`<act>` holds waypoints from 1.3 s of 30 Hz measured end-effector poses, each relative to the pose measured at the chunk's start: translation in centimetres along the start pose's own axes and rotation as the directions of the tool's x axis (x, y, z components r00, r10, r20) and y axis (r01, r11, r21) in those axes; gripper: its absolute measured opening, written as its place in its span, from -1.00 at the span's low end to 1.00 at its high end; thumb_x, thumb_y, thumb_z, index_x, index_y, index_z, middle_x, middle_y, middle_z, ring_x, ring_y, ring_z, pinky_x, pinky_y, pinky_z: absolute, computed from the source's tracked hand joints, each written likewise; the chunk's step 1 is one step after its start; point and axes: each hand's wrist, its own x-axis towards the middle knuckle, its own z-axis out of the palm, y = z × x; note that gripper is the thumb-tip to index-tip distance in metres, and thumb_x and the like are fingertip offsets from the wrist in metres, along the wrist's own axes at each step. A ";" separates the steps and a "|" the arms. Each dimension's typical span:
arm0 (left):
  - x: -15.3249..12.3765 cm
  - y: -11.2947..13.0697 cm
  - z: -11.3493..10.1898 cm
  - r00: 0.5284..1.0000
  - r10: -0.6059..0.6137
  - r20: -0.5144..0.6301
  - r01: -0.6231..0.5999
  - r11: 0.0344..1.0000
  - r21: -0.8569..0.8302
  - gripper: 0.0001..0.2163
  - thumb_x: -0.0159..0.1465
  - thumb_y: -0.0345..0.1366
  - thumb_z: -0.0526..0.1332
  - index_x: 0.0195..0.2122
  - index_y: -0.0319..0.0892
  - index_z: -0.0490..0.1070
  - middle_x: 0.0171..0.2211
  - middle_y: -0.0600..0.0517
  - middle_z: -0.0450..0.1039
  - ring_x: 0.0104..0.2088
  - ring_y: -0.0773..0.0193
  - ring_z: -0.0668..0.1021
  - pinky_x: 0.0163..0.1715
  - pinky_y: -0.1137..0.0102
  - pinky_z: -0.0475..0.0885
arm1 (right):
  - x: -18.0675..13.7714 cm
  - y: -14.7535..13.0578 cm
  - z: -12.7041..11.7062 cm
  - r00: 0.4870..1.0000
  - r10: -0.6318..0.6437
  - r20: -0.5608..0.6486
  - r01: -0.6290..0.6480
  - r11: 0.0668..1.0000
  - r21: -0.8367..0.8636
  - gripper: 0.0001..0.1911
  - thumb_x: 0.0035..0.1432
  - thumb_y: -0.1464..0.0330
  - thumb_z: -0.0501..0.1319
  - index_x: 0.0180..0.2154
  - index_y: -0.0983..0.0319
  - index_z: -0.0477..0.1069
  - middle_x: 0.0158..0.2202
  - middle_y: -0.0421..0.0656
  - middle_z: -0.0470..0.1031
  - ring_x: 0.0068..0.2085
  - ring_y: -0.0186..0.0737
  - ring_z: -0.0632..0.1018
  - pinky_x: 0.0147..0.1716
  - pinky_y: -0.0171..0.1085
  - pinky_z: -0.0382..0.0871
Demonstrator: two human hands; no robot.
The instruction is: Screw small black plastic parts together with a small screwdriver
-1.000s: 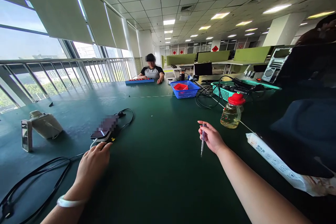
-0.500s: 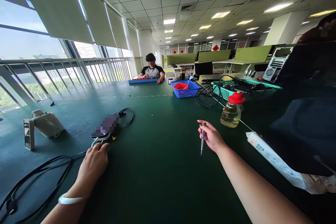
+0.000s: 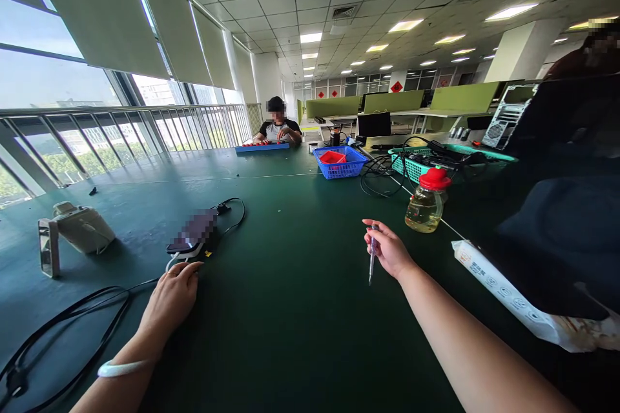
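My right hand (image 3: 387, 251) is closed, pinching a slim pen-shaped tool (image 3: 372, 266) with a see-through barrel and a narrow tip. It is held nearly upright, tip down, above the dark green table (image 3: 290, 310); whether it is a pen or a small screwdriver I cannot tell. On the left, my left hand (image 3: 173, 293) lies on the table with its fingers stretched forward, just short of a blurred phone-like device (image 3: 194, 233) with a white cable (image 3: 172, 261) at its near end. A black cable (image 3: 113, 300) runs up to the left hand.
A jug (image 3: 426, 203) with a red lid stands beyond my right hand, beside a long white packet (image 3: 504, 290). Farther back are a blue basket (image 3: 341, 169) and a green basket (image 3: 409, 166) with cables. A beige device (image 3: 84, 229) stands left. Another person (image 3: 277, 126) sits opposite.
My left hand's fingers have flattened and straightened slightly. My right hand keeps its grip on the tool. Across the table, the other person has drawn a hand in towards the blue tray.
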 end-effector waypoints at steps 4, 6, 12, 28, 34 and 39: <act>0.3 -0.8 0.0 0.997 -0.063 -0.050 0.050 0.969 -0.240 -0.57 0.27 -0.14 0.03 0.07 -0.07 0.51 0.08 -0.10 0.49 0.04 -0.01 0.54 0.06 0.17 0.47 | -0.1 -0.1 0.0 1.000 -0.002 0.001 0.002 1.000 -0.007 -0.58 -0.16 0.25 0.36 -0.18 0.17 0.45 -0.58 -0.32 0.34 -0.56 -0.38 0.28 -0.57 -0.37 0.08; 0.5 -1.2 0.0 0.988 -0.117 -0.096 0.077 0.934 -0.350 -0.60 0.26 -0.15 0.03 0.03 -0.04 0.54 0.03 -0.06 0.52 0.01 0.03 0.55 0.02 0.21 0.48 | -0.1 -0.1 -0.1 1.000 0.000 0.004 0.000 1.000 -0.010 -0.57 -0.17 0.25 0.36 -0.17 0.17 0.45 -0.59 -0.32 0.34 -0.56 -0.38 0.27 -0.57 -0.36 0.08; 0.8 -1.9 -0.2 0.947 -0.308 -0.087 0.232 0.847 -0.478 -0.60 0.25 -0.14 0.02 -0.01 -0.08 0.55 -0.10 -0.07 0.56 -0.11 0.07 0.58 -0.15 0.26 0.51 | 0.0 0.0 -0.1 1.000 0.001 0.011 -0.001 1.000 -0.014 -0.56 -0.16 0.24 0.37 -0.17 0.17 0.44 -0.58 -0.33 0.32 -0.57 -0.39 0.26 -0.58 -0.37 0.06; -0.2 0.7 -0.6 0.999 0.024 -0.024 -0.027 0.994 -0.106 -0.56 0.24 -0.20 0.05 0.09 -0.14 0.50 0.13 -0.12 0.41 0.11 0.00 0.49 0.19 0.14 0.38 | 0.0 0.2 -0.3 0.999 -0.014 0.034 0.016 0.998 -0.060 -0.58 -0.12 0.23 0.36 -0.15 0.17 0.45 -0.56 -0.33 0.32 -0.56 -0.38 0.27 -0.58 -0.35 0.09; -0.4 0.8 -1.4 0.995 0.096 0.010 -0.092 0.973 -0.213 -0.47 0.29 -0.10 0.04 0.29 -0.04 0.27 0.25 -0.08 0.30 0.11 0.00 0.48 0.08 0.14 0.46 | -0.2 0.0 -0.1 1.000 -0.004 0.030 0.006 0.998 -0.056 -0.58 -0.14 0.23 0.36 -0.17 0.18 0.44 -0.56 -0.33 0.32 -0.56 -0.40 0.25 -0.59 -0.36 0.08; -0.7 2.1 -2.2 1.000 -0.004 0.009 0.005 0.996 -0.084 -0.48 0.31 -0.05 0.04 0.27 -0.04 0.31 0.23 -0.11 0.34 0.01 -0.05 0.55 -0.09 0.13 0.54 | -0.2 0.0 -0.2 0.999 -0.016 0.042 0.019 0.997 -0.075 -0.59 -0.11 0.23 0.35 -0.16 0.17 0.44 -0.57 -0.33 0.32 -0.56 -0.39 0.27 -0.58 -0.37 0.07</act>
